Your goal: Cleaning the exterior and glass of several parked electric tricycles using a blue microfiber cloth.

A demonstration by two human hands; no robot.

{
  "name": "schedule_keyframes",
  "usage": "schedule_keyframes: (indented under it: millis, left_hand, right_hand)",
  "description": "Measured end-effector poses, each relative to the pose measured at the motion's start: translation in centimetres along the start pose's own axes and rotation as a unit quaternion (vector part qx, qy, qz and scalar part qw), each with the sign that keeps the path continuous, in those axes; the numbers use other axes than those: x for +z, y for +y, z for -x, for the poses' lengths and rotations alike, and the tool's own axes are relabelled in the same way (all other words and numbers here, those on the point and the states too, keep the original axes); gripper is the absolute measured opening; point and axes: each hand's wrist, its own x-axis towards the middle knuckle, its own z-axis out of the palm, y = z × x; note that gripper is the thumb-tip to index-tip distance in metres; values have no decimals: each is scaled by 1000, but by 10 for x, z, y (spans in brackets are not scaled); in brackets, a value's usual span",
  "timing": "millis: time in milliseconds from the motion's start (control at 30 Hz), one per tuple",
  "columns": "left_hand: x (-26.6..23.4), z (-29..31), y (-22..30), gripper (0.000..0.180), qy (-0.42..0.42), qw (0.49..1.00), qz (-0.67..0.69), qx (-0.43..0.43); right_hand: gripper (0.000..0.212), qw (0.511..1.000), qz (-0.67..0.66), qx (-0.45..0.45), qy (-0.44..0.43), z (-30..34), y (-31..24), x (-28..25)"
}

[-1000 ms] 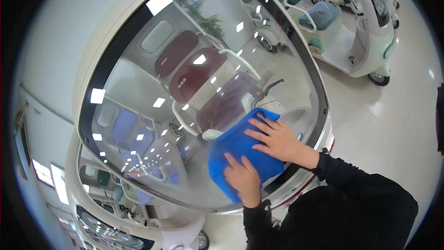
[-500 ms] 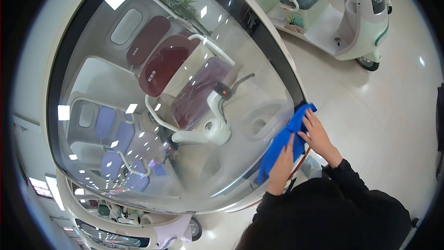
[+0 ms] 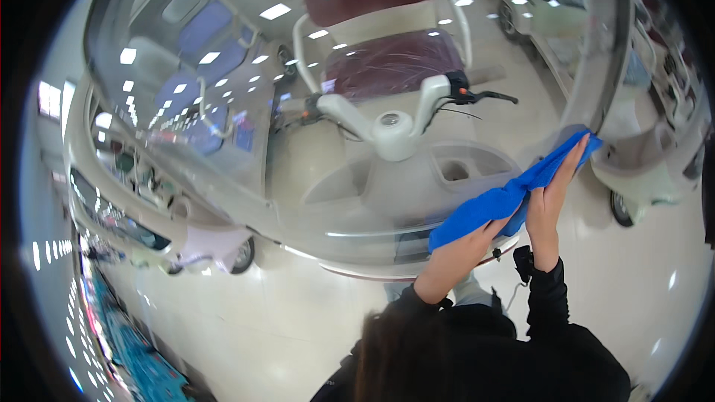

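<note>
A blue cloth (image 3: pixel 488 207) lies bunched along the lower right edge of the clear curved windshield (image 3: pixel 328 212) of a small covered vehicle. My right hand (image 3: pixel 550 197) holds the cloth's upper end near the side pillar, its fingers long and close together, the fingertips near the cloth's corner. Lower and to the left, my left hand (image 3: pixel 463 257) grips the cloth's other part; its fingers are partly hidden by the folds. Behind the windshield are white handlebars (image 3: pixel 395 134) and a dark red seat (image 3: pixel 395 63) under plastic wrap.
A pale pink and white vehicle (image 3: pixel 216 246) stands at the left. Another light-coloured vehicle (image 3: pixel 640 164) is close on the right. Shiny tiled floor (image 3: pixel 298 313) lies around my body. Teal packages (image 3: pixel 134 342) line the lower left.
My view has turned, so the vehicle now faces me more squarely. Both hands and the cloth appear higher and further right, the cloth stretched longer between them.
</note>
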Motion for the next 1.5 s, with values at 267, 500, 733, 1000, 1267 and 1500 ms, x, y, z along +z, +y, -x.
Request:
schedule_keyframes:
  millis: [267, 500, 733, 1000, 1267, 1500]
  left_hand:
    - [-88, 49, -75, 57, 152, 984, -51, -74]
    - [-132, 135, -162, 48, 167, 953, 35, -252]
    - [-79, 233, -216, 51, 241, 910, 15, -336]
    - [-47, 301, -222, 54, 208, 873, 89, -433]
    - [-128, 247, -257, 65, 257, 894, 69, -362]
    - [-237, 132, -268, 63, 367, 904, -125, -179]
  right_hand:
    - [81, 963, 117, -241, -41, -49, -163, 48]
    - [72, 927, 112, -339, -113, -15, -300, 132]
    - [69, 866, 98, -420, -253, 65, -364, 221]
    - [69, 790, 55, -460, -401, 128, -376, 268]
    - [68, 836, 71, -475, -266, 54, -412, 259]
    - [74, 871, 40, -484, -76, -80, -414, 193]
